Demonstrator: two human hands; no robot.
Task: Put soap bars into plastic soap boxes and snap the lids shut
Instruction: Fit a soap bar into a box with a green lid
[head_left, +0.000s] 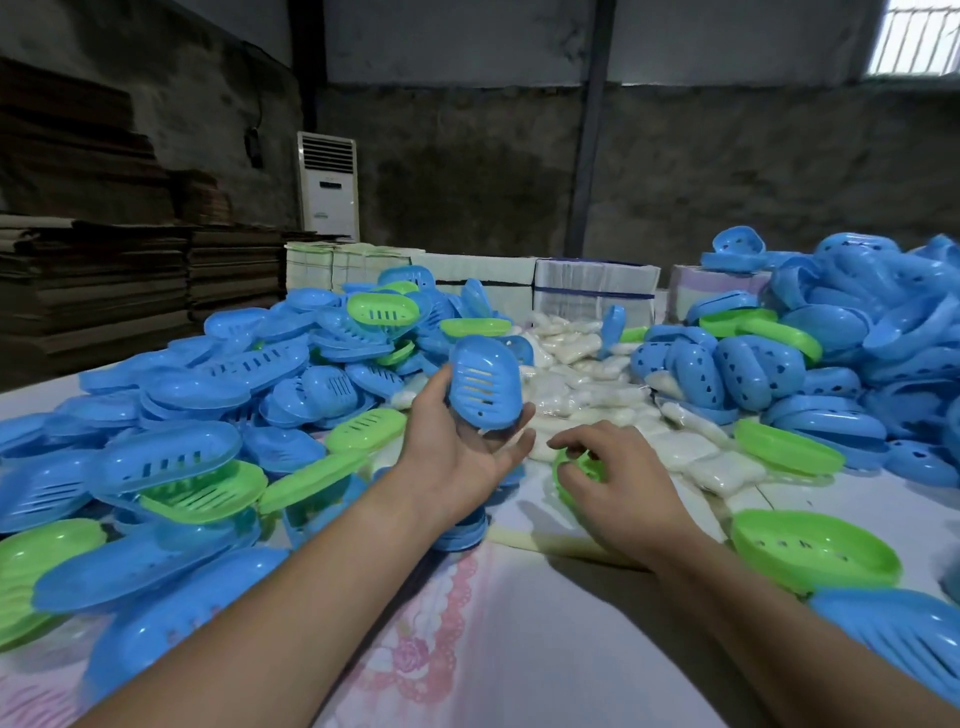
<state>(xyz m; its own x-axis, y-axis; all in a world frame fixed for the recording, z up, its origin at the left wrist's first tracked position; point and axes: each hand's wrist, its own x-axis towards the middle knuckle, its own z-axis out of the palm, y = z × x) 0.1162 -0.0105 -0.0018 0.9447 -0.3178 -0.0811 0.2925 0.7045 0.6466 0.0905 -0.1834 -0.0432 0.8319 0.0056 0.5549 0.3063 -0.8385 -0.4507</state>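
Glossy, smooth blue plastic soap box (484, 382); green ones (815, 551) shine the same. Soap bars (696, 452) sit in clear, crinkly film. Matt cloth (519, 649) covers the table.

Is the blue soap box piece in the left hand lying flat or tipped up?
Tipped up: the blue piece stands on end in the left hand, slotted face toward the camera.

dim room | daylight from window (914, 36) (top right) | edges bowed | slight blur

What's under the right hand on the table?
A green soap box piece lies under the right hand, whose fingers curl over its rim. The hand covers most of it, so whether it holds soap cannot be seen.
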